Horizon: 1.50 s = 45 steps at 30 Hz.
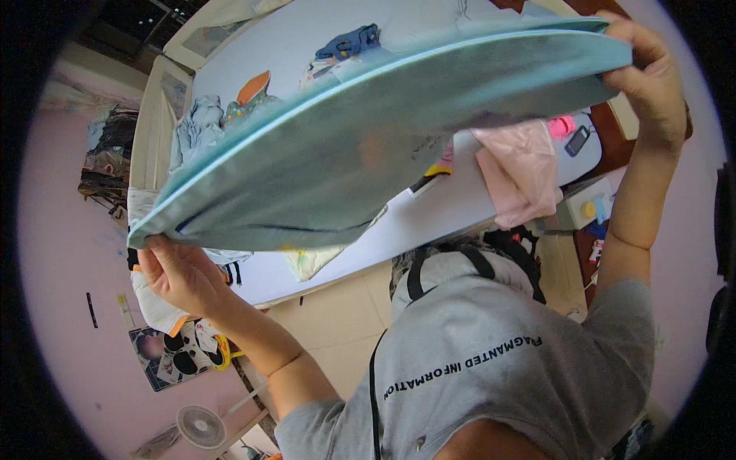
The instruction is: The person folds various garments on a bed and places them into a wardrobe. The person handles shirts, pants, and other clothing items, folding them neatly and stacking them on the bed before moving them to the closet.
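A thin teal cloth, perhaps a garment, is stretched between my two hands above a bed. My left hand pinches its lower-left corner between thumb and fingers. At the upper right, my right hand grips the other end, where the fabric folds over into two layers. A pale piped or hemmed edge runs along the top of the cloth, which sags and looks blurred in the middle. Behind it, part of the bed's light sheet shows, and some things on the bed are hidden.
Pink satin-like fabric hangs at the bed's near edge, close to a dark phone and a pink object. Beyond the cloth lie crumpled light-blue clothing and dark-blue clothing. A white fan stands at the lower left.
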Available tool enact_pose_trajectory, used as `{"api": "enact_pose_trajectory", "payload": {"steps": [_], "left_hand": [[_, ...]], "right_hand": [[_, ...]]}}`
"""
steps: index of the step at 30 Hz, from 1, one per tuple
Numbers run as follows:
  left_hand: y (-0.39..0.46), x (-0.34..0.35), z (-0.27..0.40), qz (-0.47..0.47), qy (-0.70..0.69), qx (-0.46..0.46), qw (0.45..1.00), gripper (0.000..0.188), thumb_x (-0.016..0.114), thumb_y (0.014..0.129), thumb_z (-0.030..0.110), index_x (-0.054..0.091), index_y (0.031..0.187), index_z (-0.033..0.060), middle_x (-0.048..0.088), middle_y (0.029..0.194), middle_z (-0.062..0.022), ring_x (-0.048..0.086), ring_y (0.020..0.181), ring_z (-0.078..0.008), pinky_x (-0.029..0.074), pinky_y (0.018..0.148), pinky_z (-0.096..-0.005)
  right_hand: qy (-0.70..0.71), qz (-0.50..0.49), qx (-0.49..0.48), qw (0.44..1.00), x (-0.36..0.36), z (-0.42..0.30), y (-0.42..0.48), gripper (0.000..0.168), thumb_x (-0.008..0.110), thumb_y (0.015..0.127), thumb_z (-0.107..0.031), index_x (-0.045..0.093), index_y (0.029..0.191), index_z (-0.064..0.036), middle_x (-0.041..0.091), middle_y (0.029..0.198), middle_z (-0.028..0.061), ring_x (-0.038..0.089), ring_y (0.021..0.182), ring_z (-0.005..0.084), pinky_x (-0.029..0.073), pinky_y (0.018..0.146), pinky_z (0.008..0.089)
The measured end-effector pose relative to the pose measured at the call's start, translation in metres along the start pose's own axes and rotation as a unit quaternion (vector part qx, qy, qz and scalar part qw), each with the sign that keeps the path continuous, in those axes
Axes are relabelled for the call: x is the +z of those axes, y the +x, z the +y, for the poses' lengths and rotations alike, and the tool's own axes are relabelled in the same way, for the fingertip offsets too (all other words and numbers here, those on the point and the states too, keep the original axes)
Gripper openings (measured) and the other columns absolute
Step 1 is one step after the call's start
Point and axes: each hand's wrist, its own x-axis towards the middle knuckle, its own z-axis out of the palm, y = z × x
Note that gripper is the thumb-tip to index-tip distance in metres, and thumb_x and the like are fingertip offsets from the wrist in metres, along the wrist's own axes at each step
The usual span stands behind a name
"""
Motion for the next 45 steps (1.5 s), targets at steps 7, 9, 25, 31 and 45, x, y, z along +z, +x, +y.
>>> {"api": "enact_pose_trajectory", "payload": {"steps": [7, 9, 25, 31, 45], "left_hand": [[0.027, 0.017, -0.102, -0.151, 0.068, -0.210, 0.964, 0.015, 0.060, 0.097, 0.018, 0.063, 0.089, 0.0052, 0.052, 0.073, 0.0065, 0.041, 0.062, -0.0018, 0.030, 0.054, -0.0187], [0.035, 0.022, -0.136, -0.150, 0.048, -0.268, 0.950, 0.018, 0.061, 0.097, 0.021, 0.064, 0.090, 0.0042, 0.052, 0.073, 0.0067, 0.043, 0.063, -0.0028, 0.032, 0.054, -0.0211], [-0.081, -0.077, -0.055, -0.374, 0.213, -0.188, 0.883, 0.020, 0.070, 0.082, 0.009, 0.073, 0.100, 0.0008, 0.069, 0.099, -0.0083, 0.061, 0.103, -0.0232, 0.045, 0.094, -0.0348], [-0.211, -0.145, -0.093, -0.402, 0.157, -0.489, 0.758, 0.015, 0.070, 0.084, 0.007, 0.073, 0.097, 0.0000, 0.071, 0.106, -0.0083, 0.060, 0.108, -0.0209, 0.046, 0.094, -0.0324], [-0.190, -0.127, -0.356, -0.270, 0.258, -0.475, 0.797, 0.028, 0.066, 0.091, 0.015, 0.056, 0.068, 0.0021, 0.048, 0.065, 0.0072, 0.039, 0.063, -0.0045, 0.032, 0.055, -0.0246]], "right_hand": [[0.162, 0.020, 0.081, 0.983, 0.078, 0.037, 0.055, 0.028, 0.071, 0.077, -0.001, 0.067, 0.104, 0.001, 0.066, 0.089, 0.0019, 0.062, 0.080, 0.0111, 0.051, 0.075, 0.0250], [0.065, 0.032, 0.107, 0.992, 0.101, 0.056, 0.066, 0.017, 0.071, 0.077, -0.003, 0.070, 0.094, 0.000, 0.066, 0.082, 0.0015, 0.061, 0.078, 0.0102, 0.050, 0.072, 0.0264], [0.156, -0.114, 0.232, 0.953, 0.076, 0.058, -0.149, 0.031, 0.063, 0.067, 0.010, 0.073, 0.094, -0.001, 0.072, 0.099, 0.0092, 0.066, 0.093, 0.0179, 0.053, 0.084, 0.0309], [0.227, -0.248, 0.466, 0.818, 0.170, 0.087, -0.281, 0.020, 0.072, 0.073, 0.003, 0.073, 0.092, -0.002, 0.071, 0.091, 0.0058, 0.063, 0.085, 0.0134, 0.050, 0.076, 0.0277], [0.281, -0.150, 0.448, 0.836, 0.324, 0.255, -0.180, 0.019, 0.070, 0.082, -0.007, 0.069, 0.096, 0.006, 0.067, 0.082, 0.0042, 0.060, 0.075, 0.0115, 0.048, 0.069, 0.0246]]}}
